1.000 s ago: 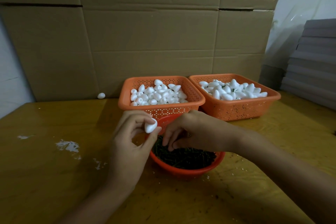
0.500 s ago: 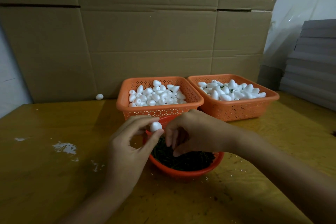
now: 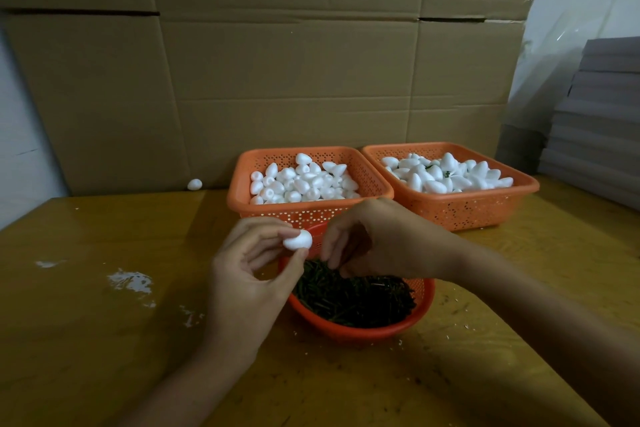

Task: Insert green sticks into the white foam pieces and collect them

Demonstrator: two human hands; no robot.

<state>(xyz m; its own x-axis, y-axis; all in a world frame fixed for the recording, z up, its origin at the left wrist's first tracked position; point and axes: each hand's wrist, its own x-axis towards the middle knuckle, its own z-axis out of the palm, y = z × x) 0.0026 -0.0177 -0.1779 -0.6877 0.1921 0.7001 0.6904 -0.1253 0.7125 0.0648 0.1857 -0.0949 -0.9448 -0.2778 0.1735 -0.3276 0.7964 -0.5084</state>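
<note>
Behind: left basket (image 3: 277, 211), right basket (image 3: 460, 212), cardboard (image 3: 294, 80).

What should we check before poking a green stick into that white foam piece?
1. Foam piece pinched in the left hand: ok.
2. Right hand holding one stick: cannot tell, its curled fingers hide it.
3. Sticks waiting in the bowl: ok, plenty.
4. Both hands close together above the bowl: ok.
5. Foam piece's end turned toward the right hand: cannot tell.
</note>
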